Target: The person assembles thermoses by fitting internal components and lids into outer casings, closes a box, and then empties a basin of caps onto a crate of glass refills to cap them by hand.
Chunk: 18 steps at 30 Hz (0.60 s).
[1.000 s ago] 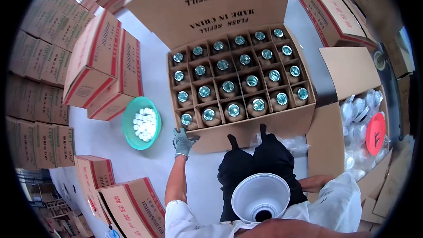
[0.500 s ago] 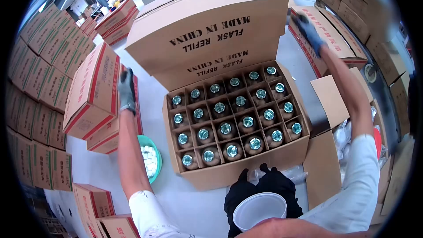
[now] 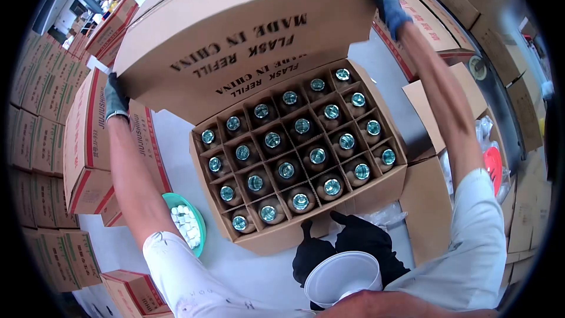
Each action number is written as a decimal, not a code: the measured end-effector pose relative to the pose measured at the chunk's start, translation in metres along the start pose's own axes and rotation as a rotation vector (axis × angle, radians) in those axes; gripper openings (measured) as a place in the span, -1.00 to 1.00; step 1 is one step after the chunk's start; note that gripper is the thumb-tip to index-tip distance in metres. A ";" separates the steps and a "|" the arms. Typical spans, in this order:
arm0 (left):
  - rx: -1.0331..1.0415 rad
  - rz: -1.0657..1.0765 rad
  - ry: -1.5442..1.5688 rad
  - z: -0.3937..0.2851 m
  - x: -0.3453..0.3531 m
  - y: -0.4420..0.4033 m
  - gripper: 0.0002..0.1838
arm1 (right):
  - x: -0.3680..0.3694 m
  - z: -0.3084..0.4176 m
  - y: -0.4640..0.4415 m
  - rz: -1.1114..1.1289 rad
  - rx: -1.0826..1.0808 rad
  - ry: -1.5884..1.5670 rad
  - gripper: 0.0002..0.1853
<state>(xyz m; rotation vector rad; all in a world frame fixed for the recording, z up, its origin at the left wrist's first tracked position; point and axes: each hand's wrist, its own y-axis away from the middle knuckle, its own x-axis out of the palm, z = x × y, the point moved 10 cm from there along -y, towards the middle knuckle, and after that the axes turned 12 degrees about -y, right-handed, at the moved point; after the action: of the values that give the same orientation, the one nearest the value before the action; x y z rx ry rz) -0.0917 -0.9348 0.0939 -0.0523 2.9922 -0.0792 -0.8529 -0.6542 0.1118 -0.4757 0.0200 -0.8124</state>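
In front of me a cardboard carton stands open, with flask refills upright in its divider compartments. Their shiny greenish tops face up. Its far flap, printed "MADE IN CHINA FLASK REFILL", is raised. My left hand, in a grey-blue glove, is closed on the flap's left corner. At the right corner, my right hand, gloved the same way, grips the edge with its fingers over the top. The finger pads behind the flap are hidden.
A green basin of small white pieces sits left of the carton. Red-striped boxes stand at left, and another carton with plastic bags and a red item is at right. A white tub is close to my body.
Both hands have moved onto the raised flap's corners, the left from beside the boxes, the right from over the box at right. My view has shifted, and the flap appears closer.
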 end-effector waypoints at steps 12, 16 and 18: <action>0.221 -0.444 0.114 0.009 -0.020 0.227 -0.48 | -0.086 0.041 0.208 -0.325 0.098 -0.378 -0.63; 0.147 -0.468 0.300 0.053 -0.001 0.298 -0.43 | -0.117 -0.016 0.198 -0.392 0.138 -0.577 -0.57; 0.062 -0.463 0.433 0.094 0.000 0.302 -0.37 | -0.112 -0.025 0.209 -0.380 0.221 -0.714 -0.52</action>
<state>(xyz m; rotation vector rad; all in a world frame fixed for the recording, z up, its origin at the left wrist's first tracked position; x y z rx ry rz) -0.0872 -0.6386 -0.0157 -0.8191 3.3279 -0.2641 -0.7906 -0.4625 -0.0161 -0.5446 -0.8341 -0.9616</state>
